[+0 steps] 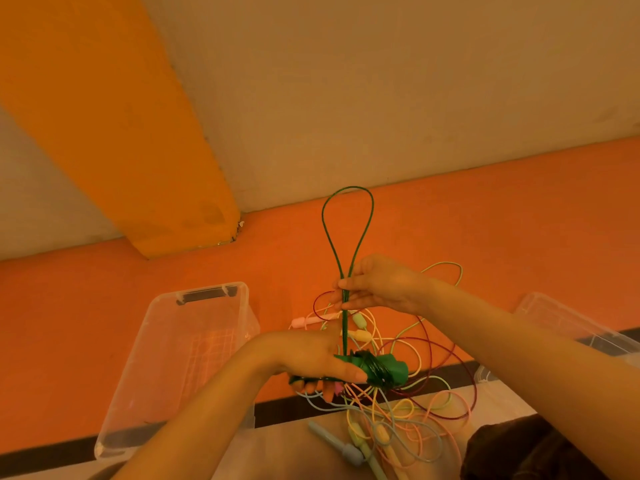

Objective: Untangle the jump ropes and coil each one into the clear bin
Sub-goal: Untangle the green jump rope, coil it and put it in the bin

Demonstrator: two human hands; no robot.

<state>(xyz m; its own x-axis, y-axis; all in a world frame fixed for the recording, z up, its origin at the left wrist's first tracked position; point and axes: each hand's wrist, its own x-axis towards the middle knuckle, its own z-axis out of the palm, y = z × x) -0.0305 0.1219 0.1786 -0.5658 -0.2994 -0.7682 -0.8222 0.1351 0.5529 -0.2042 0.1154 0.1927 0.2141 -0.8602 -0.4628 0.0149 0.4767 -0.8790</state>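
Observation:
My left hand [311,358] grips the green handles [388,370] of a green jump rope, with rope wound around them. A long green loop [348,230] rises from there, and my right hand [377,285] pinches its two strands together below the loop. Under my hands lies a tangle of ropes [408,403]: dark red, pale green, yellow, pink and blue, with pastel handles. The clear bin [194,362] stands to the left on the orange floor, and I see nothing inside it.
Part of a second clear container [568,327] shows at the right edge. An orange pillar [138,150] and a beige wall rise behind. A dark stripe [277,410] crosses the floor under the tangle. Dark fabric [519,448] fills the lower right.

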